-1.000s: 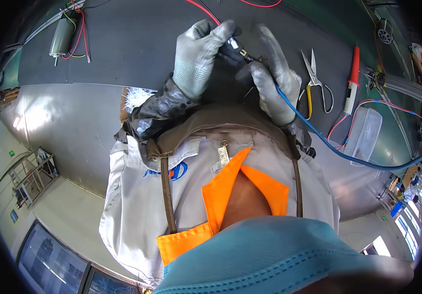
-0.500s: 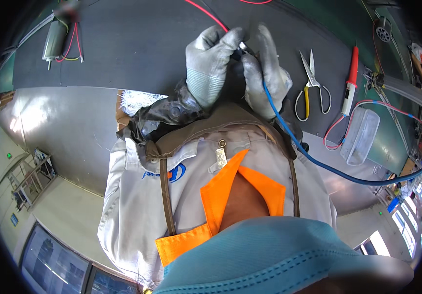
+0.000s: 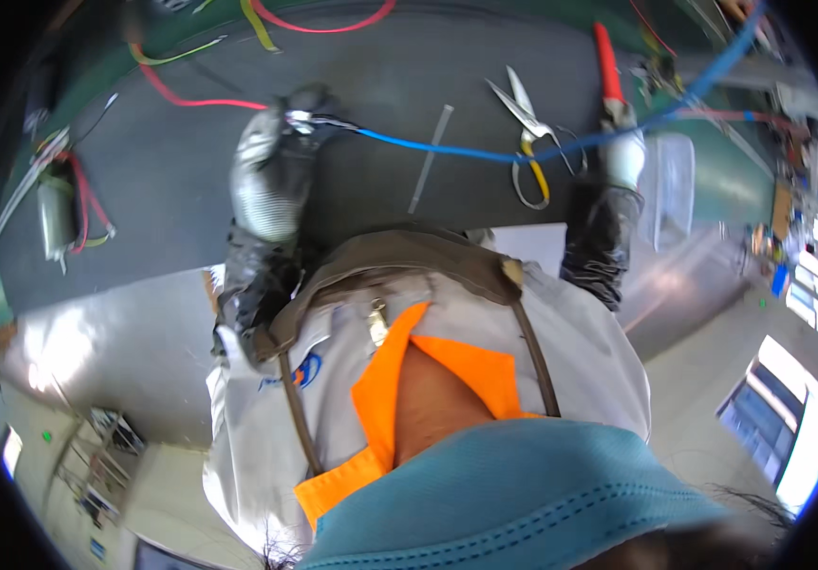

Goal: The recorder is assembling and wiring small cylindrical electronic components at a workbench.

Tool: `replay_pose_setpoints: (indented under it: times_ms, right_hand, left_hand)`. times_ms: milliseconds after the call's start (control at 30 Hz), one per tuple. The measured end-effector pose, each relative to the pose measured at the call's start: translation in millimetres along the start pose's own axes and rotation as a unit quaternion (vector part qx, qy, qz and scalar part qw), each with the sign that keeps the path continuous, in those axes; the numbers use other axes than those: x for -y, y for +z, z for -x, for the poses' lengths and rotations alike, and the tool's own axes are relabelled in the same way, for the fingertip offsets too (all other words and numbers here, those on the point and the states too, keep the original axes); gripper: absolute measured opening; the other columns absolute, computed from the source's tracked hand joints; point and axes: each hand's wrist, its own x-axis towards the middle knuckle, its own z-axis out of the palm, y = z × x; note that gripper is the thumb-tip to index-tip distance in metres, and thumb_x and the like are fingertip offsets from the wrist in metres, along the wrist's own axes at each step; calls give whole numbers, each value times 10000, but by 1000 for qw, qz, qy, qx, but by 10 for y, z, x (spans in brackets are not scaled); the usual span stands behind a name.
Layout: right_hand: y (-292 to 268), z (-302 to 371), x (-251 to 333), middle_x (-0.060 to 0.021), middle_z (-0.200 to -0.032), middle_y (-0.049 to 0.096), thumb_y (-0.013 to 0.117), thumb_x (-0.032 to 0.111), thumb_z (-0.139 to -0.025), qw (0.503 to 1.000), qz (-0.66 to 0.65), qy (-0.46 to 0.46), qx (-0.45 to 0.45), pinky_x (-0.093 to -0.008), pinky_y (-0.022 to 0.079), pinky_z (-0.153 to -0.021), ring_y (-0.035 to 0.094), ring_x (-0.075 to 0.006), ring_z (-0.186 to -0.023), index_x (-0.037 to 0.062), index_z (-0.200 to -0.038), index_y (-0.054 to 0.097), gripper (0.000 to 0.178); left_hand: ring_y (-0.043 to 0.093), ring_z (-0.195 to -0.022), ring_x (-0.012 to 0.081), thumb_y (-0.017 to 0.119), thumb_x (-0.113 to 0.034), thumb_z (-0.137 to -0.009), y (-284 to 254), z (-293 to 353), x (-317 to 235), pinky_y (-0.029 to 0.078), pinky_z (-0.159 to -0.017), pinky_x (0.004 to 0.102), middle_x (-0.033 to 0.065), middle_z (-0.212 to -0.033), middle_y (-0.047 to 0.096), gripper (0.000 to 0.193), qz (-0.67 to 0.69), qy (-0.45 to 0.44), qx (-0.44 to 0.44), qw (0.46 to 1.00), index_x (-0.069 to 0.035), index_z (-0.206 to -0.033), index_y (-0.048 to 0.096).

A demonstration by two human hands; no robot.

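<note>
My left hand (image 3: 266, 176), in a grey work glove, is closed around a wire joint (image 3: 300, 119) at the left of the dark mat. A red wire (image 3: 205, 103) runs off the joint to the left and a blue cable (image 3: 456, 149) to the right. My gloved right hand (image 3: 625, 157) is closed round the lower part of a stick-shaped red-and-white tool (image 3: 608, 66). The blue cable crosses in front of that hand and partly hides its fingers. Between the hands lie scissors (image 3: 529, 123) with one yellow-wrapped handle, and a thin translucent strip (image 3: 431, 157).
A green cylindrical motor (image 3: 56, 209) with wires lies at the far left. Loose yellow-green (image 3: 262, 27) and red wires (image 3: 328, 28) lie at the back. A clear plastic tray (image 3: 670, 190) sits beside my right hand. The mat (image 3: 171, 218) ends near my apron.
My right hand has left the wire joint and moved right to the red-and-white tool. My left hand keeps the joint, now farther left. The translucent strip has come into sight; the view has shifted.
</note>
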Motion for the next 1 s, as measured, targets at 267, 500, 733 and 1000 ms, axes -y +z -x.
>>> replay_pose_setpoints:
  times_ms: [267,500,733,1000]
  right_hand:
    - [-304,-846,1674,-89,-1203,658,605,-55,-850,783,-584,46,209,-245,482,-921,624,-142,-1060,-13,-1348,580,500]
    - [139,-1817,3649,-75,-1144,689,730,56,-822,727,-545,-116,402,-224,494,-878,641,-109,-981,-40,-1237,650,433]
    - [334,-2025,3688,-72,-957,740,764,181,-782,842,-295,-238,385,-310,520,-804,690,-178,-856,126,-1173,716,397]
    - [-577,-1274,1350,-160,-1149,695,705,10,-781,885,-381,-173,205,-324,508,-932,682,-235,-1037,45,-1245,666,467]
  left_hand:
    - [643,-869,122,475,-187,-1059,58,242,-166,529,-705,244,107,-1025,698,316,-128,23,-74,989,81,-1112,636]
    - [570,-768,49,463,-231,-1061,88,294,-184,443,-651,201,52,-931,688,364,-179,28,-72,981,70,-1137,651]
    - [600,-800,44,492,-189,-1039,85,259,-117,466,-723,186,50,-943,692,300,-121,-2,-60,991,54,-1103,657]
    - [522,-732,-8,457,-72,-1019,196,290,-155,414,-647,162,15,-948,682,245,-285,84,-62,953,68,-1136,620]
